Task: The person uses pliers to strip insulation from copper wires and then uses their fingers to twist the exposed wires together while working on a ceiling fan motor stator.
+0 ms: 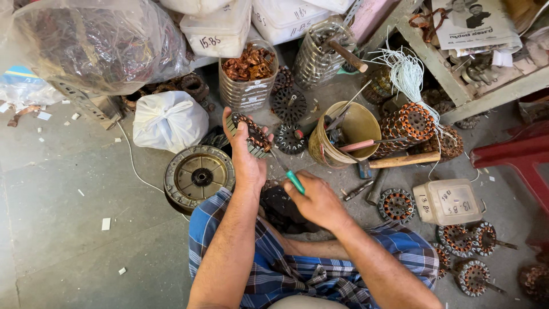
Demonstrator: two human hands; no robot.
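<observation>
- Head view: your left hand (pixel 247 163) grips a copper-wound stator (pixel 250 134), raised over the floor and tilted so its windings face you.
- Your right hand (pixel 318 201) closes around a green-handled screwdriver (pixel 287 173), tip angled toward the stator, ready to pry.
- A yellow tool bucket (pixel 355 127) stands close beside.

Screwdriver (pixel 295 182) handle green; cloth (pixel 286 269) blue plaid; bucket (pixel 366 123) yellow; bag (pixel 170 120) white; stool (pixel 523 157) red.

Counted: two hands, left hand (pixel 247 157) and right hand (pixel 316 200). One green-handled screwdriver (pixel 293 179). One yellow bucket (pixel 350 133). One white bag (pixel 170 120). One round metal cover (pixel 199 177). One red stool (pixel 523 155).
</observation>
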